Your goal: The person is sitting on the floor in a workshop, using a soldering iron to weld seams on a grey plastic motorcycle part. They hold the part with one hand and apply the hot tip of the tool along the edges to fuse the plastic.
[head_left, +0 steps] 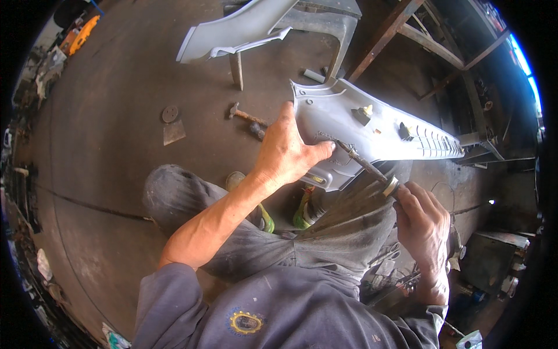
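A long, light grey plastic trim panel (pixel 343 116) lies across my lap, its ribbed narrow end reaching far right. My left hand (pixel 283 152) grips its left edge, the thumb laid on the panel's face and the other fingers mostly hidden behind. In my right hand (pixel 423 224) is a soldering iron (pixel 372 168), held by its handle, with the shaft pointing up and left. Its tip is at the panel close to my left thumb, beside a row of rough melted marks; whether it touches cannot be told.
A hammer (pixel 235 110) lies on the floor beyond my left hand. Farther left are a round disc (pixel 170 114) and a square brown sheet (pixel 174 133). Another grey panel (pixel 229 35) rests on a plastic stool (pixel 347 29). A wooden frame (pixel 383 41) stands far right.
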The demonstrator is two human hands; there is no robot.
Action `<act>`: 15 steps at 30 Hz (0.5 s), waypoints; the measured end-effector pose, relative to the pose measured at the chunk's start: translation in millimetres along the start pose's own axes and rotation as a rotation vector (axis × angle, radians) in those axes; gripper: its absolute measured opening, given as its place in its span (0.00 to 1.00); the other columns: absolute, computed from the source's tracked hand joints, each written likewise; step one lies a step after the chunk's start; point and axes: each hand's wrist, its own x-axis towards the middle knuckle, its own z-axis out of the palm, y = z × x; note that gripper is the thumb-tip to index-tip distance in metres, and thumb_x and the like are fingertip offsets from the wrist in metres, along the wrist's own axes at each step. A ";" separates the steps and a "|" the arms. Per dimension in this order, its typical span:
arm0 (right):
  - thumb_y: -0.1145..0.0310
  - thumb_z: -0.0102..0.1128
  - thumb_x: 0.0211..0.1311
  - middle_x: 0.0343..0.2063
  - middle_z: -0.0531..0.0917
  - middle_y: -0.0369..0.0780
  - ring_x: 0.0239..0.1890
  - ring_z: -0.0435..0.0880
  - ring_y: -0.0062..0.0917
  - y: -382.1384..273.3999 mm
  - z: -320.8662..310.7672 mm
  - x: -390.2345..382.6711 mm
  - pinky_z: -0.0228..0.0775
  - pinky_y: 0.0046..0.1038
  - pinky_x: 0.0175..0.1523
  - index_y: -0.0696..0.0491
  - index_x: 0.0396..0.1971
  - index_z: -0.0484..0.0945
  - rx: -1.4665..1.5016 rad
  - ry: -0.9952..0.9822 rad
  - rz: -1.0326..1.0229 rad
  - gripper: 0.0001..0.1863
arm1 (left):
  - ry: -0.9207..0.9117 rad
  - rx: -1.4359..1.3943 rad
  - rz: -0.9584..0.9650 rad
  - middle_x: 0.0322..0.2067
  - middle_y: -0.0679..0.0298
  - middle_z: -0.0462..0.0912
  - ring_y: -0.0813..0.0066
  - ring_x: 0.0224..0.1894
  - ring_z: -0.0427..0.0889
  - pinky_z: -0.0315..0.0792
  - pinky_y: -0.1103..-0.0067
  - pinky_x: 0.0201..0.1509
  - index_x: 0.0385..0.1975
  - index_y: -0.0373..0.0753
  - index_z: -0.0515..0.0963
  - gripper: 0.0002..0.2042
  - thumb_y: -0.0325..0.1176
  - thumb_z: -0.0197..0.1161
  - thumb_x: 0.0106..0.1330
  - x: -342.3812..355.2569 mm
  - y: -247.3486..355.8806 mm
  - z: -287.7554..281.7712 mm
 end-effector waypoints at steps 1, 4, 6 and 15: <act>0.82 0.69 0.49 0.39 0.85 0.41 0.36 0.86 0.37 -1.0 -1.2 1.2 0.80 0.35 0.38 0.53 0.42 0.81 0.004 -0.005 0.012 0.18 | -0.010 -0.014 -0.027 0.50 0.47 0.81 0.59 0.53 0.81 0.73 0.69 0.62 0.57 0.27 0.69 0.37 0.35 0.81 0.49 -0.3 1.4 -0.3; 0.82 0.70 0.50 0.38 0.86 0.42 0.37 0.87 0.39 -1.4 -4.2 4.2 0.80 0.35 0.39 0.53 0.42 0.81 0.008 -0.020 0.019 0.18 | 0.002 -0.045 0.006 0.50 0.48 0.81 0.61 0.53 0.81 0.73 0.70 0.61 0.57 0.27 0.69 0.37 0.34 0.81 0.49 -0.5 -4.2 1.4; 0.82 0.70 0.49 0.39 0.86 0.42 0.37 0.87 0.39 -1.0 -4.3 4.8 0.80 0.35 0.39 0.53 0.42 0.81 0.006 -0.020 0.017 0.18 | -0.003 -0.025 0.001 0.50 0.49 0.81 0.62 0.53 0.81 0.73 0.71 0.61 0.57 0.27 0.69 0.36 0.34 0.81 0.50 -0.3 -3.8 1.4; 0.83 0.70 0.46 0.39 0.86 0.42 0.37 0.87 0.39 5.9 0.1 3.4 0.80 0.35 0.40 0.53 0.42 0.81 0.003 0.034 -0.002 0.20 | 0.005 -0.055 0.093 0.47 0.43 0.82 0.53 0.50 0.83 0.76 0.67 0.58 0.55 0.27 0.68 0.36 0.36 0.80 0.50 4.1 -13.2 1.7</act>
